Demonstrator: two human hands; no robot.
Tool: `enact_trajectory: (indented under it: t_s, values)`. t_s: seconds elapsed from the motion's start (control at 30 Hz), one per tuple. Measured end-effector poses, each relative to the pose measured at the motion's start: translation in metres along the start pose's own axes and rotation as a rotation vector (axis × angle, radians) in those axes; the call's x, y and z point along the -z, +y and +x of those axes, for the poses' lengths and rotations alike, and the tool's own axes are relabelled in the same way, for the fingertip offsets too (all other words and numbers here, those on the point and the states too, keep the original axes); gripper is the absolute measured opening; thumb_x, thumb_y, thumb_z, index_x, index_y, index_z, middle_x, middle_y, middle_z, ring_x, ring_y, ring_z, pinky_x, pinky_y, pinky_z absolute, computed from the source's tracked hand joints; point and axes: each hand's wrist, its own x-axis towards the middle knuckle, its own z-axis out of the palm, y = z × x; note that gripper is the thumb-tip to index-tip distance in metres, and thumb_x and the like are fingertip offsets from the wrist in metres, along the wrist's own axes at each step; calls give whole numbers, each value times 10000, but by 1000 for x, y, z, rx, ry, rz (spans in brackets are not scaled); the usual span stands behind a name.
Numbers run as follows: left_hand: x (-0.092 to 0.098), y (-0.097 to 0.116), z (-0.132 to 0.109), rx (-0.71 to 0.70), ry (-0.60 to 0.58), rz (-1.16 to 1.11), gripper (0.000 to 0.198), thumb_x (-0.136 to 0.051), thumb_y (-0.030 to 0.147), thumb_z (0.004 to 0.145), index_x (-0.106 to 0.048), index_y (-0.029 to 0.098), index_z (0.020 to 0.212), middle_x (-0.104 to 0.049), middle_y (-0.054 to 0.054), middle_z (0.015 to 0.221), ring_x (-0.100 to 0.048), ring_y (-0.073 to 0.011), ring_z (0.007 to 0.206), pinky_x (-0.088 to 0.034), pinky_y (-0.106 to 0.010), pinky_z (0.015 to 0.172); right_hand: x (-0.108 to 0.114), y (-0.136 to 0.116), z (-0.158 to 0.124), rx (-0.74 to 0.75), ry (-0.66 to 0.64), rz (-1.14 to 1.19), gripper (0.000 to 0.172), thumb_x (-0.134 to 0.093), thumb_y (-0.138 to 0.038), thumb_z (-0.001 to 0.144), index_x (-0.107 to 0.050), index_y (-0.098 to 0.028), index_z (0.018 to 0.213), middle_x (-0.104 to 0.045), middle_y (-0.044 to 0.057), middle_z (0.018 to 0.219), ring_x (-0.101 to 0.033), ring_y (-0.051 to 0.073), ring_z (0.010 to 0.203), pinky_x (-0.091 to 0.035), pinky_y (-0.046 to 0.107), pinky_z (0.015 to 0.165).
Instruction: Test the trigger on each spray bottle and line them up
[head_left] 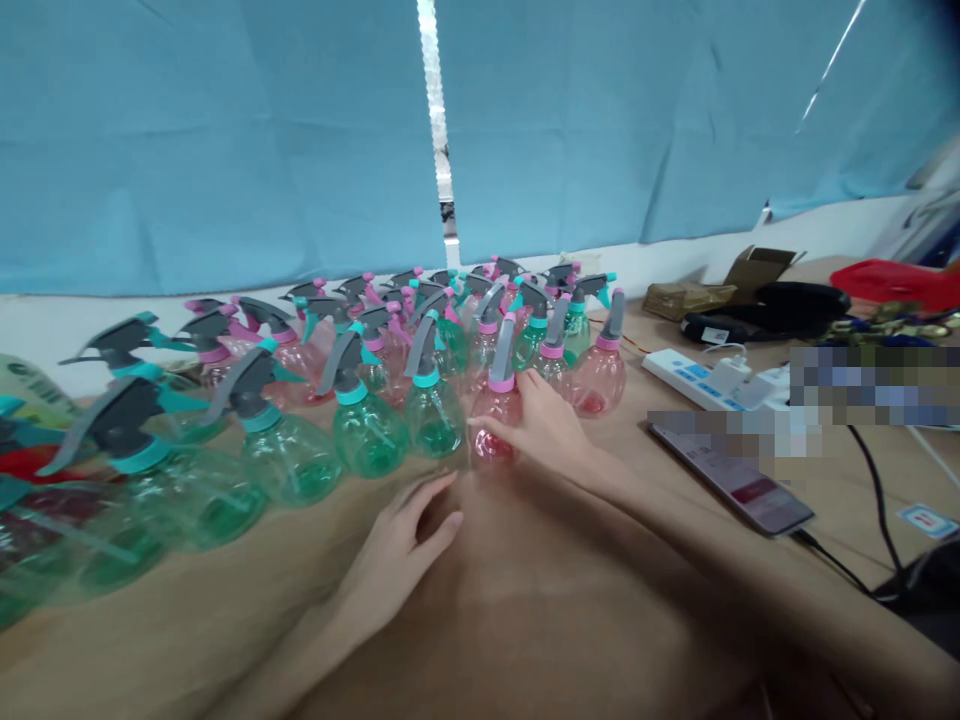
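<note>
My right hand [551, 425] is wrapped round the body of a pink spray bottle [495, 408] with a grey trigger head and pink collar, which stands upright on the table. Nearer to me, my left hand [405, 540] hovers over the table with its thumb and fingers apart and nothing between them. Just left of the held bottle stands a green spray bottle [435, 420] with a turquoise collar. To its right are two more pink bottles, the outer one [600, 375] standing apart from my hand.
Several green and pink spray bottles fill the table's left and back, a large green one [202, 490] among them. On the right lie a phone [731, 475] with a cable, a white power strip [690, 375], an opened cardboard box [761, 270] and a red object [896, 283]. Blue sheeting [300, 140] hangs behind.
</note>
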Motion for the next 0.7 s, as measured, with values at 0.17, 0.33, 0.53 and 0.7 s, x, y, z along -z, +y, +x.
enact_trajectory:
  t_s: [0.17, 0.33, 0.53, 0.7]
  values:
    - [15, 18, 17, -53, 102, -158, 572, -543, 434, 847, -367, 274, 1367, -451, -91, 1420, -432, -281, 1295, -354, -518, 1052, 11, -16, -27, 130, -67, 51, 493, -540, -636, 767, -523, -176, 945, -571, 104, 977, -573, 263, 878, -503, 417, 702]
    - [28, 44, 27, -99, 185, -273, 646, -625, 364, 793, -363, 222, 1366, -487, -120, 1380, -497, -298, 1232, -402, -497, 1017, 12, -50, -47, 244, -170, 159, 463, -567, -627, 745, -530, -191, 897, -577, 63, 915, -572, 224, 830, -500, 360, 647]
    - [35, 47, 16, -192, 245, -488, 393, -579, 297, 840, -524, 207, 1219, -590, -88, 1254, -580, -232, 1135, -442, -412, 1008, -1, -87, -61, 283, -136, 114, 647, -571, -730, 667, -565, -149, 950, -609, 122, 958, -579, 283, 914, -517, 413, 713]
    - [36, 34, 3, -143, 345, -506, 369, -562, 237, 847, -541, 226, 1215, -615, -62, 1216, -579, -214, 1128, -436, -398, 1006, -11, -98, -60, 354, -134, 124, 649, -582, -699, 675, -551, -135, 995, -605, 133, 975, -554, 297, 979, -509, 429, 789]
